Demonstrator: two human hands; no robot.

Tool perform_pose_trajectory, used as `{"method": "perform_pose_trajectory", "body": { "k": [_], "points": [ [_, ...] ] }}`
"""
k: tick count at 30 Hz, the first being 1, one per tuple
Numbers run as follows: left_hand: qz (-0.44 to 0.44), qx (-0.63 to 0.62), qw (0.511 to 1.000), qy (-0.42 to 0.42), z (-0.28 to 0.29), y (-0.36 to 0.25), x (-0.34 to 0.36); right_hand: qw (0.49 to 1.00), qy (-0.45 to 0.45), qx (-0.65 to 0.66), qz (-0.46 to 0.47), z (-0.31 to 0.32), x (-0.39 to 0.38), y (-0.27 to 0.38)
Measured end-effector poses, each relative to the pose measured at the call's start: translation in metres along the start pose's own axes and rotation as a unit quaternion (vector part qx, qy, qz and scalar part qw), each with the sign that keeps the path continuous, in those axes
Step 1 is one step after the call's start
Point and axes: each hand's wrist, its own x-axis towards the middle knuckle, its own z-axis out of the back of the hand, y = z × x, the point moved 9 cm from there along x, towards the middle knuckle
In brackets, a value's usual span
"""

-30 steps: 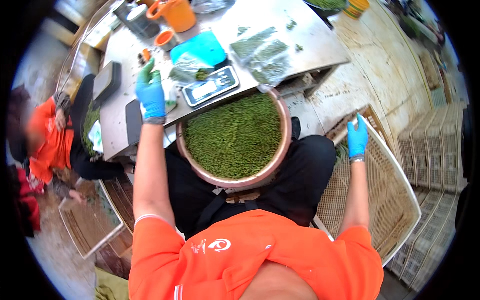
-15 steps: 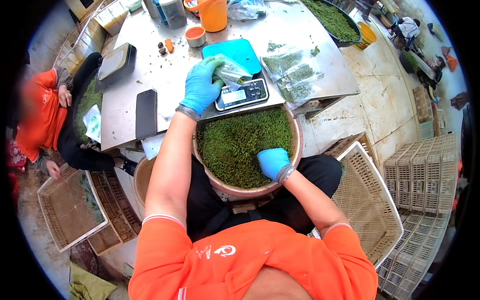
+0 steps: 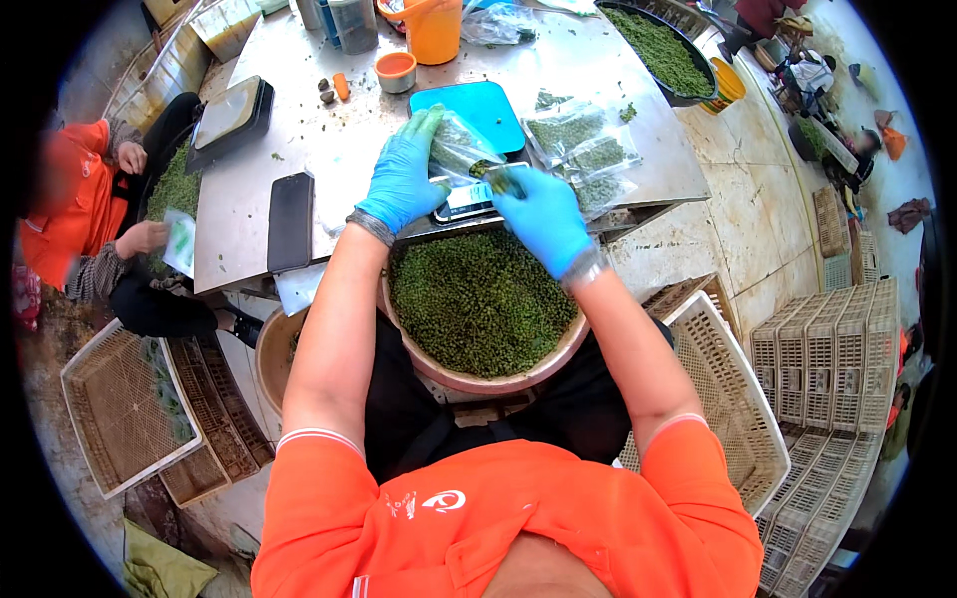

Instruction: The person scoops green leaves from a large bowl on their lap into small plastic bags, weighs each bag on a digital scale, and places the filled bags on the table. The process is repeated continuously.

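Observation:
My left hand (image 3: 401,184), in a blue glove, grips a clear plastic bag (image 3: 457,148) over the digital scale with its blue pan (image 3: 493,108). Against the bag's mouth, my gloved right hand (image 3: 546,219) holds a small handful of green berries (image 3: 506,181). The hand and bag cover part of the scale's display. Below both hands, between my knees, a round tub (image 3: 566,351) is filled with small green berries (image 3: 478,304). Several clear bags of green berries (image 3: 588,140) lie flat to the right of the scale.
A black phone (image 3: 290,221) lies on the metal table (image 3: 249,229). An orange bucket (image 3: 434,30) and small orange cup (image 3: 396,72) stand behind. Plastic crates (image 3: 822,349) are stacked at right, others (image 3: 135,409) at left. A co-worker in orange (image 3: 85,189) sits at left.
My right hand has risen from the tub to the bag's mouth, bringing green berries. My left hand stays at the bag. The co-worker's hand has moved up to a bag.

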Motion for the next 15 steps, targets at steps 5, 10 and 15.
{"method": "perform_pose_trajectory", "body": {
  "k": [5, 10, 15],
  "points": [
    [0.002, -0.013, 1.000, -0.015, 0.002, 0.003, 0.000, 0.991, -0.061, 0.001, 0.115, -0.017, -0.017, -0.008],
    [-0.007, -0.019, 1.000, -0.011, 0.002, -0.004, -0.002, 0.988, -0.005, -0.049, 0.144, -0.047, 0.011, 0.006],
    [-0.001, -0.059, 0.998, -0.030, 0.003, 0.000, -0.002, 0.981, 0.039, -0.150, 0.115, -0.051, 0.022, 0.000]
  ]
}}
